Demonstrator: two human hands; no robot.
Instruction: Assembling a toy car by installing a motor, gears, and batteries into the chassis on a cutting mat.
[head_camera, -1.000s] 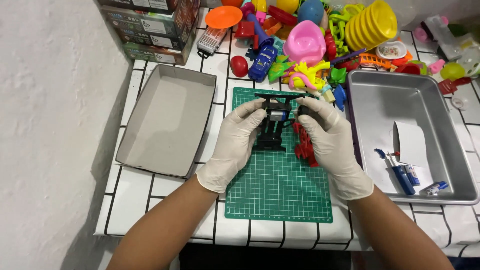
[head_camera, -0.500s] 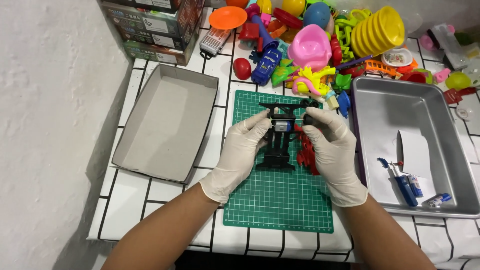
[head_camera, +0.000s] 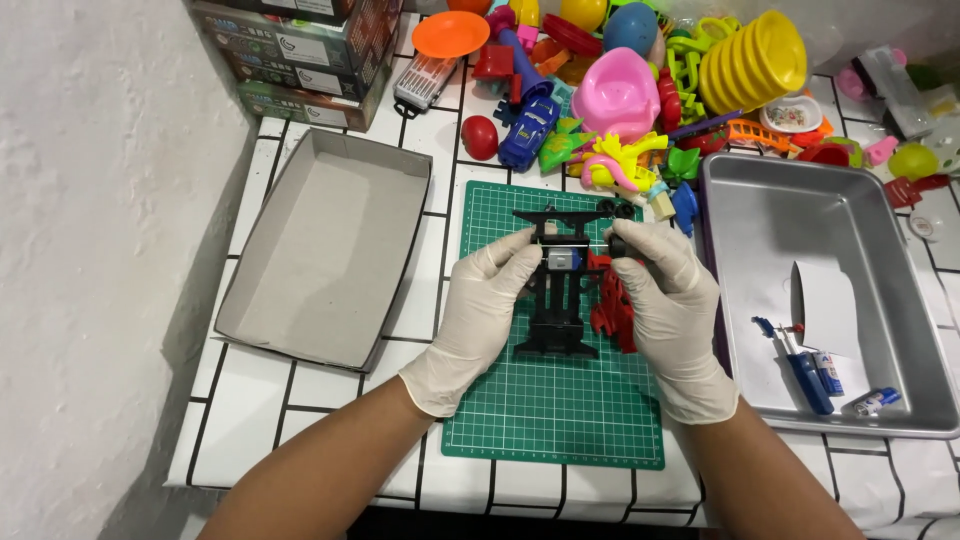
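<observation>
Holding the black toy car chassis (head_camera: 556, 290) over the green cutting mat (head_camera: 556, 420), I have my left hand (head_camera: 482, 300) and right hand (head_camera: 662, 300) each in a closed grip on it. Risk, I judge: gloved fingertips slip, small silver motor (head_camera: 563, 260) pops loose among the red parts (head_camera: 612, 310).

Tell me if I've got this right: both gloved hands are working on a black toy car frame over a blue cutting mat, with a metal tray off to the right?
Not quite: the cutting mat is green, not blue, as the head view shows. The rest holds: the left hand and right hand, both gloved, hold the black toy car frame over it, with the metal tray to the right.
</observation>
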